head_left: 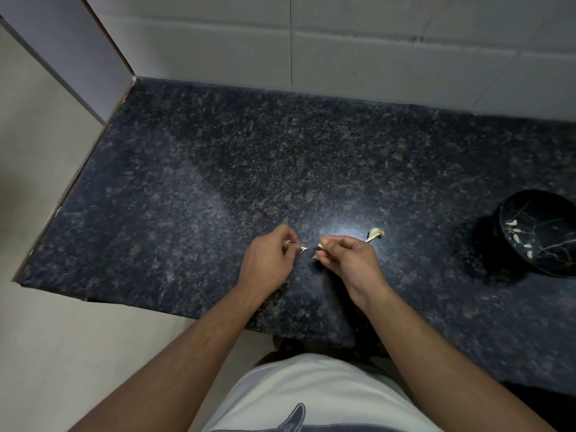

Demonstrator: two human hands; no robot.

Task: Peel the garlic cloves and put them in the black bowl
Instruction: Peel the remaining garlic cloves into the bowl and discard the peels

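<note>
Head view is showing two bare hands working over a dark speckled countertop [187, 182]. The right hand [349, 260] is curling its fingers and thumb round a garlic clove [320, 249], pale and mostly hidden, with only its tip peeking out by the thumb. The left hand [268, 257] is pinching a small white scrap of skin [287, 242] between curled fingertips, and another pale sliver of peel [303, 249] is sitting between the two hands; whether it is touching either hand is hard to tell. Just beyond the right hand, an unpeeled piece of garlic [375, 233] with a papery tail is lying on the counter. Well apart at the right edge, the black bowl [539, 263], veined with thin gold lines, is holding about six peeled cloves [516, 235] along its inner wall. White wall tiles [374, 51] are running behind the counter, and nothing is lying between hands and bowl.
</note>
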